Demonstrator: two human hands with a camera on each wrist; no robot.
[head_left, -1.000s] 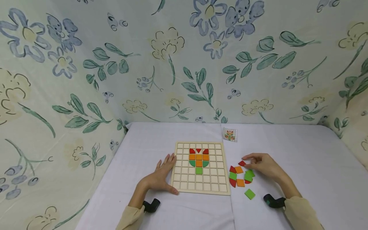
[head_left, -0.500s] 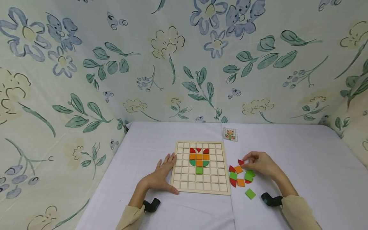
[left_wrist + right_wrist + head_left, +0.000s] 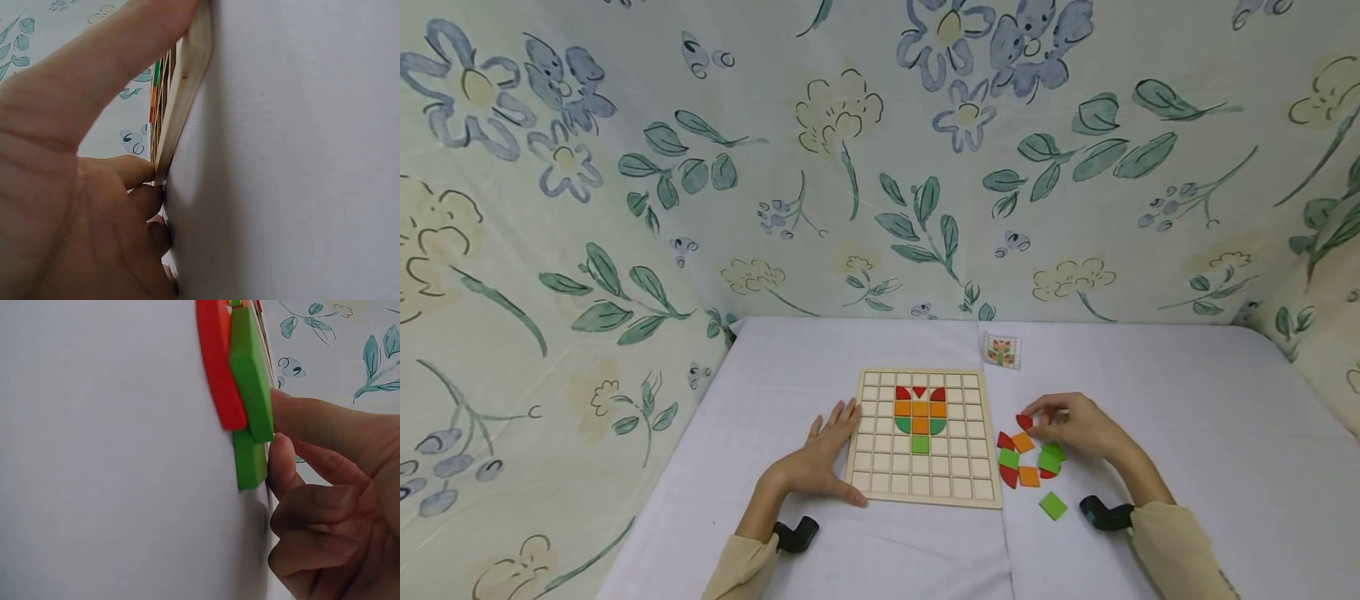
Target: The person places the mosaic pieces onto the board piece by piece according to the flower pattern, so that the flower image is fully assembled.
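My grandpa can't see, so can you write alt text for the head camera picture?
A right hand pinches a red tile beside loose tiles in red, orange and green, while the left hand touches the left side of a gridded board. Coloured tiles on it make a flower-like shape. A picture card lies past the board's far right corner.

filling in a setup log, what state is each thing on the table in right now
wooden grid board: flat, partly filled
red tile: pinched in the right hand
tile cluster: loose, some pieces overlapping
lone green square tile: loose, lying apart
picture card: lying printed side up
left hand: thumb splayed from fingers, touching board
white tablecloth: spread, creased
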